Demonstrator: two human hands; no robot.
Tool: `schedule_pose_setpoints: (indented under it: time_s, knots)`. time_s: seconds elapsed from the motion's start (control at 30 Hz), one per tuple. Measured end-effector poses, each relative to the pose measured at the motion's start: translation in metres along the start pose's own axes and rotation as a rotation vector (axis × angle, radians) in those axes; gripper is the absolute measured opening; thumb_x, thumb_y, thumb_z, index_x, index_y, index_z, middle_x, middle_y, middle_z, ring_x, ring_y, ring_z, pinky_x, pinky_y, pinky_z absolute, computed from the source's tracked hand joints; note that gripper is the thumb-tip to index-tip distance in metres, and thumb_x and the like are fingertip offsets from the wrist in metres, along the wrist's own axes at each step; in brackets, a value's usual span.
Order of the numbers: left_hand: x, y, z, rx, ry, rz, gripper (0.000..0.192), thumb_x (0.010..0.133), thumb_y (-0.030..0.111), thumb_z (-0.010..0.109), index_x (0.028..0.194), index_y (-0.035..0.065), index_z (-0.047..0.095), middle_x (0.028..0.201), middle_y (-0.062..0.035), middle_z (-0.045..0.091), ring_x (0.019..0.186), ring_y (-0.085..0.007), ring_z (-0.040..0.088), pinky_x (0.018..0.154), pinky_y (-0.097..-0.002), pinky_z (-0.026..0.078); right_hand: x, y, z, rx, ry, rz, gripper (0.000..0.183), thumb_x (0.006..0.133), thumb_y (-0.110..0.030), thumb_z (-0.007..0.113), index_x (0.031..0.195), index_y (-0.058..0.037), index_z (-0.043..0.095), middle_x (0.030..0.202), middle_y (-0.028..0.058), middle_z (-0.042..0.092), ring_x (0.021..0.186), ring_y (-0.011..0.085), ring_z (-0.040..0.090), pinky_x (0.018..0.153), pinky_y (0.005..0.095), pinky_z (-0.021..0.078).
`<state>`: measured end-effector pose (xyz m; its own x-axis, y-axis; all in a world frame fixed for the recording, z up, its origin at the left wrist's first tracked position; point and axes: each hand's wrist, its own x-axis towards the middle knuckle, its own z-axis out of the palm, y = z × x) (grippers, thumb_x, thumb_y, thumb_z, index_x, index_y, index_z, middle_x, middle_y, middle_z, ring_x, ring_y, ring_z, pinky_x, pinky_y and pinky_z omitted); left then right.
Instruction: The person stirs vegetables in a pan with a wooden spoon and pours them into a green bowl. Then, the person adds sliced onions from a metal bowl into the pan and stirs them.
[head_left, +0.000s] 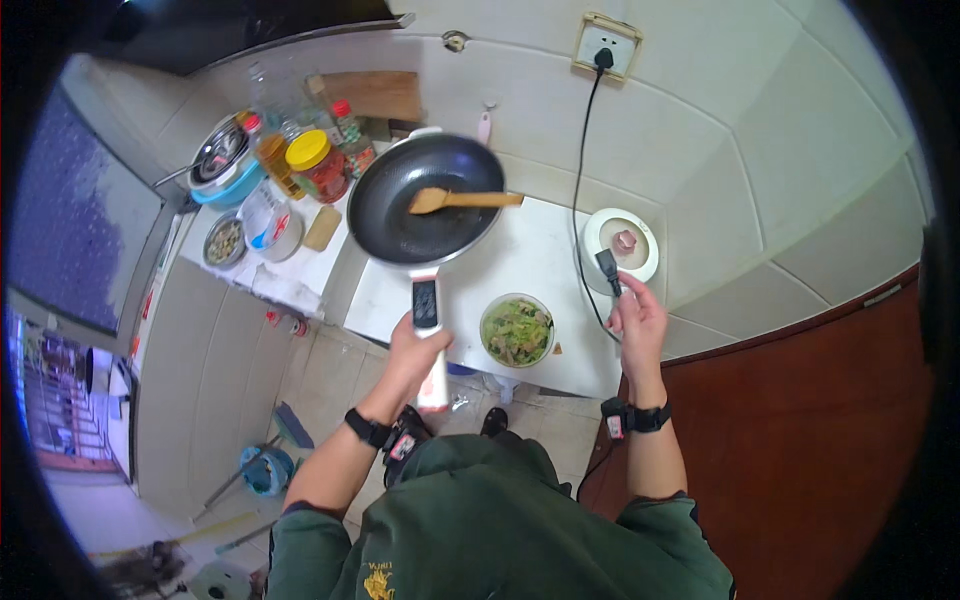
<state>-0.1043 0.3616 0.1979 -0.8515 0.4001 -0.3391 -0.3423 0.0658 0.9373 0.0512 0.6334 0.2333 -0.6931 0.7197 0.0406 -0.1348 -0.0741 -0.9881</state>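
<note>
My left hand (416, 349) grips the white handle of a black nonstick frying pan (386, 232); a dark panel sits on the handle. A wooden spatula (431, 201) lies in the pan, its handle reaching over the right rim. In my right hand (637, 315), the black connector end of a power cord (607, 262) is pinched between the fingers. That connector is apart from the pan and in front of a white round lidded pot (646, 247) with a pink knob. A bowl (487, 351) of cooked greens with pieces of meat (517, 326) stands between my hands on the white counter (465, 285).
The cord runs up to a wall socket (607, 49). Left of the pan stand a yellow-lidded jar (322, 172), several bottles, a white tub (277, 232) and a metal bowl (225, 238). A reddish-brown door (787, 450) is at right. A blue bin (266, 471) stands on the floor.
</note>
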Motion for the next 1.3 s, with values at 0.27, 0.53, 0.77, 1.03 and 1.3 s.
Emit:
schedule_pose_setpoints:
  time_s: [0.27,0.53,0.77,1.03,1.3]
  knots:
    - [0.013,0.024,0.077,-0.247,-0.047,0.038,0.017,0.076,-0.003,0.06,0.091,0.0002,0.052,0.071,-0.0072,0.06,0.056,-0.0145,0.058,0.047,-0.0284,0.046,-0.106,-0.019,0.025,-0.284,-0.265,0.021,0.016,0.094,-0.01,0.06,0.104,0.0014,0.065,0.071,-0.0091,0.049,0.062,0.0008,0.04,0.056,0.0176,0.0322]
    - [0.017,0.032,0.136,-0.373,0.094,0.029,0.008,0.076,-0.002,0.061,0.074,0.0014,0.054,0.064,-0.0074,0.057,0.051,-0.0169,0.057,0.044,-0.0313,0.045,-0.132,0.0,0.017,-0.308,-0.228,0.032,0.027,0.098,-0.021,0.053,0.086,0.0016,0.062,0.07,-0.0045,0.053,0.062,0.0039,0.043,0.056,0.0226,0.036]
    - [0.02,0.027,0.159,-0.387,0.063,0.036,0.031,0.072,-0.002,0.065,0.093,-0.0022,0.042,0.073,-0.0134,0.058,0.058,-0.0223,0.06,0.049,-0.036,0.047,-0.126,0.002,0.009,-0.281,-0.181,0.097,0.031,0.097,-0.024,0.053,0.081,-0.0001,0.062,0.059,-0.003,0.049,0.055,0.0049,0.042,0.05,0.0231,0.0332]
    - [0.01,0.021,0.169,-0.354,0.141,0.101,0.015,0.075,-0.001,0.06,0.084,0.0003,0.049,0.068,-0.0096,0.056,0.052,-0.0196,0.057,0.044,-0.0352,0.045,-0.115,0.002,0.012,-0.074,-0.177,0.314,0.032,0.097,-0.025,0.053,0.075,-0.0027,0.06,0.053,-0.003,0.046,0.044,0.0065,0.038,0.042,0.0241,0.0274]
    - [0.001,0.024,0.174,-0.369,0.178,0.121,0.026,0.075,-0.003,0.059,0.094,0.0016,0.041,0.073,-0.0105,0.053,0.052,-0.0211,0.058,0.04,-0.036,0.046,-0.104,0.014,0.012,-0.163,-0.172,0.316,0.032,0.096,-0.024,0.053,0.074,-0.0015,0.06,0.056,-0.0017,0.048,0.048,0.0064,0.039,0.044,0.0238,0.0295]
